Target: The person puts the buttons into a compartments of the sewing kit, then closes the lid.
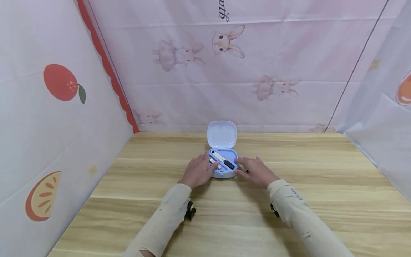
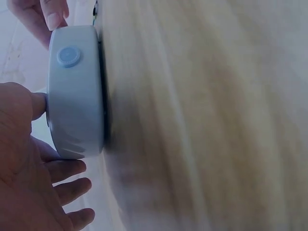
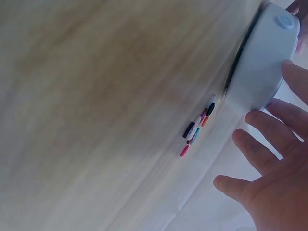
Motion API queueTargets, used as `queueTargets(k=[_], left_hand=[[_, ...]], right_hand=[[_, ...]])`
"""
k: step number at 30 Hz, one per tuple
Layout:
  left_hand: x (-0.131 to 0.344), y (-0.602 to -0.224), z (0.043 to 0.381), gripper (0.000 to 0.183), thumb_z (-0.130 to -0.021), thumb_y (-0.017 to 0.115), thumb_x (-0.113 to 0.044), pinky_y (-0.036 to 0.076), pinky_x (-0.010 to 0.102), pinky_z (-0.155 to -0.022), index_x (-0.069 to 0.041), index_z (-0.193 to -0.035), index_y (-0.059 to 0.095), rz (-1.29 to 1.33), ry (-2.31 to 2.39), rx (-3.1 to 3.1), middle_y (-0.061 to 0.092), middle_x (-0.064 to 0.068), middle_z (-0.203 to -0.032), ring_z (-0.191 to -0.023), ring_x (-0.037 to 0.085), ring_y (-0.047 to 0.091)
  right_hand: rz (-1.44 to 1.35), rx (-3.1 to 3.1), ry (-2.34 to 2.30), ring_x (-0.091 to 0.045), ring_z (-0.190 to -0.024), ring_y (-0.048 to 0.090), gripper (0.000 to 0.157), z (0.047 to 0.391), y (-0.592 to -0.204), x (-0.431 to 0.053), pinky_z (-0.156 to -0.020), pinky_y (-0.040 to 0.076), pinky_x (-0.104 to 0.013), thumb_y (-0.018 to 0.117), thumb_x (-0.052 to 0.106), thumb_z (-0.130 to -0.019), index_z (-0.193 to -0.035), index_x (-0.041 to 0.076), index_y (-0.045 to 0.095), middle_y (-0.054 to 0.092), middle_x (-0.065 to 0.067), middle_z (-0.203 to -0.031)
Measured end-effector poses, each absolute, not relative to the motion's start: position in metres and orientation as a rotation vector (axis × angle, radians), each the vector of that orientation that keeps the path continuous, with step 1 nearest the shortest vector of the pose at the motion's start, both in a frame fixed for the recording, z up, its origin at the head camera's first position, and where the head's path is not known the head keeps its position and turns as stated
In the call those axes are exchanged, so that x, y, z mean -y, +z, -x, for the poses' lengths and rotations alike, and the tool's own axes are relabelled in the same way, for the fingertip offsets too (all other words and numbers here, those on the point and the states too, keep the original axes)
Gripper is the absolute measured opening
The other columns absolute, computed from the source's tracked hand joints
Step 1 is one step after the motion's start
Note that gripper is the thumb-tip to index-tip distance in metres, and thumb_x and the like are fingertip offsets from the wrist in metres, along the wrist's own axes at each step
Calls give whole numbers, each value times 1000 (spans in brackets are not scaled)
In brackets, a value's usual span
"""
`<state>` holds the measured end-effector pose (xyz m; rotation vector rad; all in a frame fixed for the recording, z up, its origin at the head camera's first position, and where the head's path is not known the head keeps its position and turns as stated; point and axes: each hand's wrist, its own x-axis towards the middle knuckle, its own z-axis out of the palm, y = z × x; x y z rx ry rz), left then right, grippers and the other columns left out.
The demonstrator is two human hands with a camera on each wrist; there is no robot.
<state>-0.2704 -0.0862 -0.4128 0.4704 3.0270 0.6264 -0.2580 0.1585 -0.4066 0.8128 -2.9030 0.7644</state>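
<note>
Both hands at one pale-blue, rounded, glossy box (image 2: 77, 106), low-walled and resting flat on the light wood-grain table (image 1: 224, 221). Box sits between the two hands, touched from either side.

Left hand (image 1: 198, 169): loosely spread, thumb over the rim, other fingers at the outer side wall, not wrapped round it. Right hand (image 1: 257, 172): fingers spread wide and relaxed, thumb and forefinger at the opposite rim; nothing enclosed in the palm.

Lid (image 1: 222, 134) raised, upright beyond both hands. Round pale-blue button (image 2: 69, 57) on the front wall, between the hands. In the tray, a slim white tool with a black end (image 1: 219, 156) lies aslant, white end nearer the left fingers, black end towards the right hand. Small white-and-yellow piece (image 1: 212, 161) in the compartment beside the left thumb; details too small to tell.

Cluster of small multicoloured pieces (image 3: 191, 130) on the table near the right hand, just beside the box.
</note>
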Motion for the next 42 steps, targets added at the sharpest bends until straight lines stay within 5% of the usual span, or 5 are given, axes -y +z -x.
queueTargets(k=[14, 28, 33, 42], left_hand=[[81, -404, 273, 78, -106, 43, -51, 27, 47, -118, 5, -158, 24, -605, 552, -3075, 30, 21, -161, -146, 34, 33], [74, -406, 274, 99, -97, 53, -64, 20, 47, -120, 6, -158, 19, -692, 542, -3030, 17, 24, -164, -151, 40, 18], [74, -407, 276, 100, -97, 53, -64, 17, 46, -121, 5, -159, 16, -690, 572, -2994, 13, 23, -165, -152, 37, 15], [69, -404, 278, 107, -95, 48, -72, 12, 46, -122, 4, -160, 10, -634, 561, -2981, 6, 22, -167, -154, 35, 6]], right_hand=[[-799, 2908, 751, -45, -134, 47, 44, 257, -402, -155, -111, 21, -70, 65, 25, -101, -138, 1, 61, 56, -25, -141], [-759, 2873, 813, -40, -124, 58, 52, 260, -405, -154, -109, 32, -64, 69, 29, -98, -138, -3, 59, 61, -23, -135], [-733, 2885, 871, -41, -131, 52, 61, 262, -406, -155, -108, 39, -54, 69, 34, -98, -143, -3, 53, 53, -25, -142], [-729, 2885, 876, -41, -132, 50, 59, 262, -404, -156, -108, 39, -54, 69, 35, -98, -141, -3, 56, 51, -25, -143]])
